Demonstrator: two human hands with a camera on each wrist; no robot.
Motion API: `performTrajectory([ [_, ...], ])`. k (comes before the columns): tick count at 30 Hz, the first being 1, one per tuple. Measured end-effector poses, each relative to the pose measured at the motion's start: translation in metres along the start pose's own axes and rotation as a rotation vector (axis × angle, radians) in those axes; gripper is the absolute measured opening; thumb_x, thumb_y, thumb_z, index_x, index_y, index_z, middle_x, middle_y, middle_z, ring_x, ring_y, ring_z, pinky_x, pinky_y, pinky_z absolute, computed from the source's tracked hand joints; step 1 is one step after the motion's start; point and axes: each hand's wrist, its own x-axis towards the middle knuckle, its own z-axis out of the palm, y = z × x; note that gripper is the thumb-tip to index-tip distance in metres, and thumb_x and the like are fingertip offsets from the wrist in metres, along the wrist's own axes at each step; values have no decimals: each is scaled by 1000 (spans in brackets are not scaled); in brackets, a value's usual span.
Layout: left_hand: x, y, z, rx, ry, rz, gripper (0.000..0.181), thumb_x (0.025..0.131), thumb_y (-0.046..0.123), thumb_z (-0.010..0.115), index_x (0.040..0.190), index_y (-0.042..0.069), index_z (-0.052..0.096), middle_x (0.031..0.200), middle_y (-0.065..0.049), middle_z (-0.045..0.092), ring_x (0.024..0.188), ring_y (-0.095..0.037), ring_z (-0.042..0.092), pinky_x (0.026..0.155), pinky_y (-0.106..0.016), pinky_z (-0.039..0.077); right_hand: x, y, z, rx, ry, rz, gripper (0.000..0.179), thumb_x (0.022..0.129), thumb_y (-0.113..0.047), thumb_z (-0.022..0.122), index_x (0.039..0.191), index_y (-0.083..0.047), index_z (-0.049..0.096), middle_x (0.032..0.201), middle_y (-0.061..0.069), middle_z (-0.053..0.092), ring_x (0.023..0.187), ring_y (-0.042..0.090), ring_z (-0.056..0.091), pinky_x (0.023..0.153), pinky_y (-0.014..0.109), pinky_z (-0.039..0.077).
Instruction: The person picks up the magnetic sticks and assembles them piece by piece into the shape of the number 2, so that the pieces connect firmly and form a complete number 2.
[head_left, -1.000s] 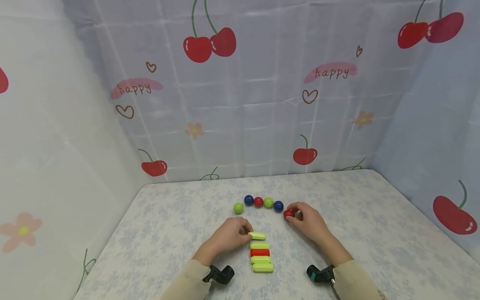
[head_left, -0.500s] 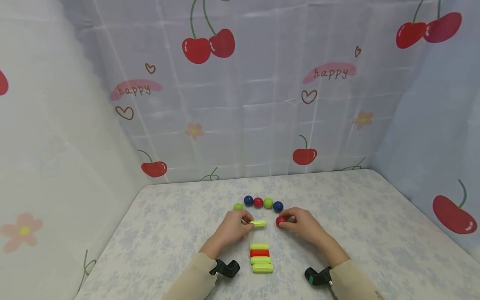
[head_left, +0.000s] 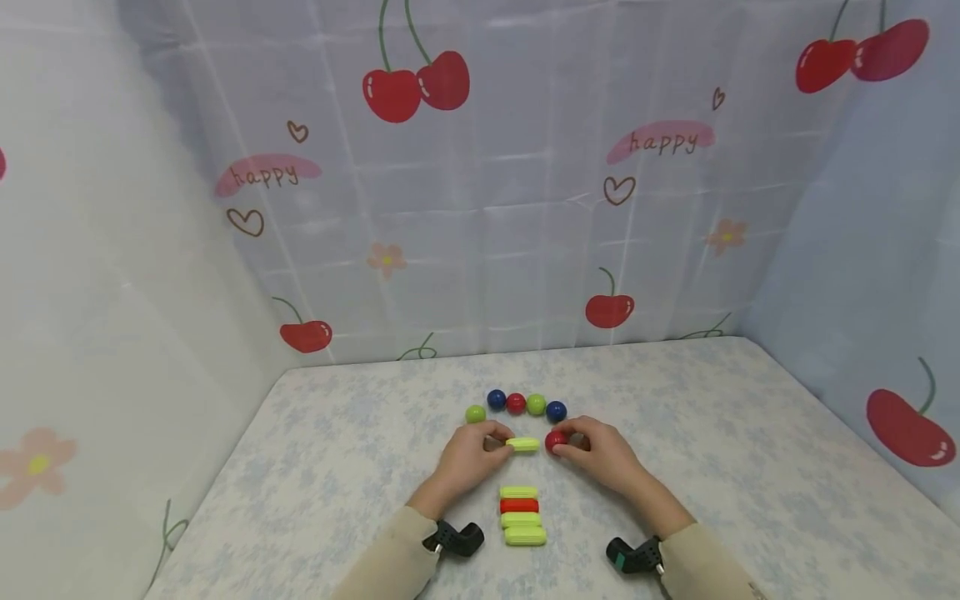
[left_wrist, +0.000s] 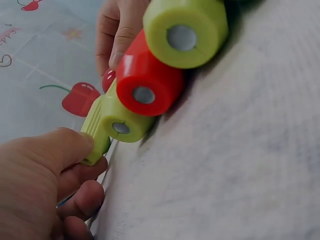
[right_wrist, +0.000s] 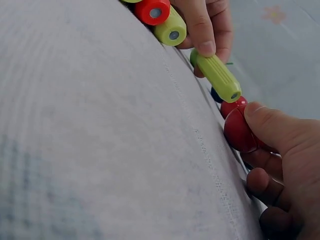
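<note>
Between thumb and fingers, my left hand (head_left: 468,458) pinches a yellow-green plastic rod (head_left: 526,445) by its left end. A small grey metal disc shows on the rod's free end (right_wrist: 235,95) in the right wrist view. My right hand (head_left: 611,457) grips a glossy red ball (right_wrist: 240,130), its thumb on the ball's side. In the head view the ball is just right of the rod's free end, with a narrow gap between them. Both hands are over the table, in front of a line of balls and beyond a stack of rods.
Nearer the person lie several rods side by side, yellow-green (head_left: 525,536) with one red rod (head_left: 520,506) among them. Behind the hands, two blue balls (head_left: 497,400), a red ball (head_left: 516,403) and two green balls (head_left: 536,404) form a loose arc. A printed curtain (head_left: 510,250) surrounds the table (head_left: 360,408).
My left hand has carried the yellow-green rod away from the rod row, toward the balls. My right hand has brought the red ball leftward and nearer, up close to the rod's end.
</note>
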Motion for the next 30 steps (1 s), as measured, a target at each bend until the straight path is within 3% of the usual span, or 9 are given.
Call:
performTrajectory([
  [15,-2,-2,4,1,14,30,17,91,33,74,106,25,73,99,8,74,73,0,60,67,-21,48,-2,2,5,-22,40,-29,27,85,-28,80,110,-20,73,91,-8,65,71,10,48,62,22,41],
  [30,-1,-3,5,-10,23,37,18,90,33,74,106,25,73,99,8,74,73,1,59,66,-21,48,-2,2,5,-25,42,-34,26,86,-28,79,110,-21,73,94,-8,66,72,9,49,63,21,41],
])
